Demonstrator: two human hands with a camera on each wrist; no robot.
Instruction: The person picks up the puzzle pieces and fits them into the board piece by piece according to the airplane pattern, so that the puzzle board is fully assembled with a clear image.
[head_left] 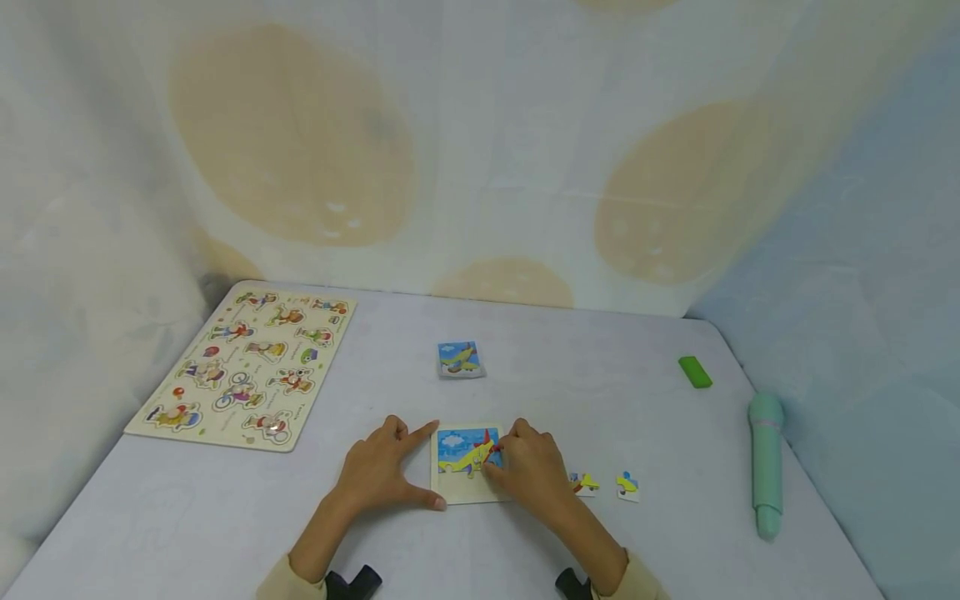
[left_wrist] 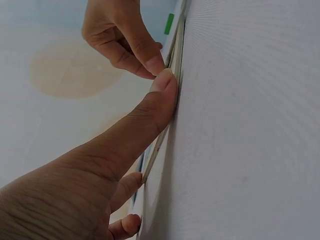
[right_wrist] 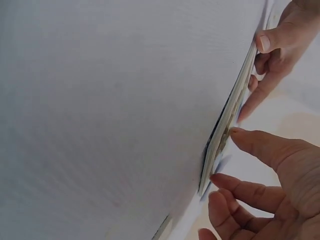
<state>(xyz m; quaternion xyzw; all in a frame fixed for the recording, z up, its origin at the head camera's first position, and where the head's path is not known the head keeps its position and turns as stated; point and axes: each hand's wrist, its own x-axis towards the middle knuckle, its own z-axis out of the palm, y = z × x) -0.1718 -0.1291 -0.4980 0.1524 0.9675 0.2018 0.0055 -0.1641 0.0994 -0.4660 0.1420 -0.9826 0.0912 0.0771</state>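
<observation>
A small square puzzle board (head_left: 468, 493) lies in front of me, its upper part filled with blue sky and a yellow plane; a bare strip runs along the bottom. My left hand (head_left: 381, 473) frames the board's left side, index fingertip at the upper left corner and thumb (left_wrist: 162, 90) against the near edge. Fingers and thumb of my right hand (head_left: 534, 468) pinch at a puzzle piece (head_left: 495, 457) on the board's right side, which they partly cover. In the right wrist view, the right thumb (right_wrist: 265, 145) and index fingertip touch the board from above.
Two loose puzzle pieces, one with yellow (head_left: 585, 483) and one with blue (head_left: 627, 486), lie right of the right hand. Behind the board sits a small picture stack (head_left: 460, 359). A large figure puzzle (head_left: 247, 367), green block (head_left: 695, 372) and mint tube (head_left: 766, 462) lie farther out.
</observation>
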